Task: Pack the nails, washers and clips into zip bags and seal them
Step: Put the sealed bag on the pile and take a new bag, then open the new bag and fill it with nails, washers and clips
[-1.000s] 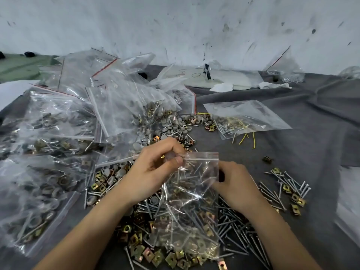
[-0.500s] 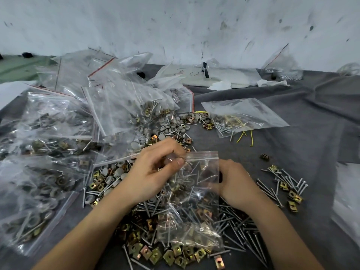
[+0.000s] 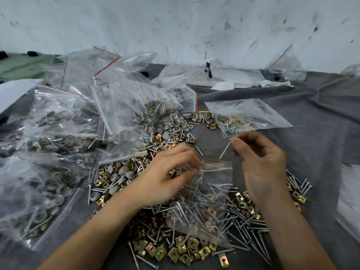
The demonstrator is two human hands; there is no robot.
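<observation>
The right hand (image 3: 261, 164) has lifted off the bag's edge, its thumb and forefinger now pinching one slanted nail (image 3: 225, 151) just above. The left hand (image 3: 167, 178) grips the mouth of the bag (image 3: 206, 201), which lies on the loose pile (image 3: 243, 221). Best to hold the mouth wide and feed the nail in lengthwise.

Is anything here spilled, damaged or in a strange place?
The clear bag behind the right hand looks unsealed: screws spill from its near edge onto the grey cloth, with thin yellow strands that are neither nails, washers nor clips.
</observation>
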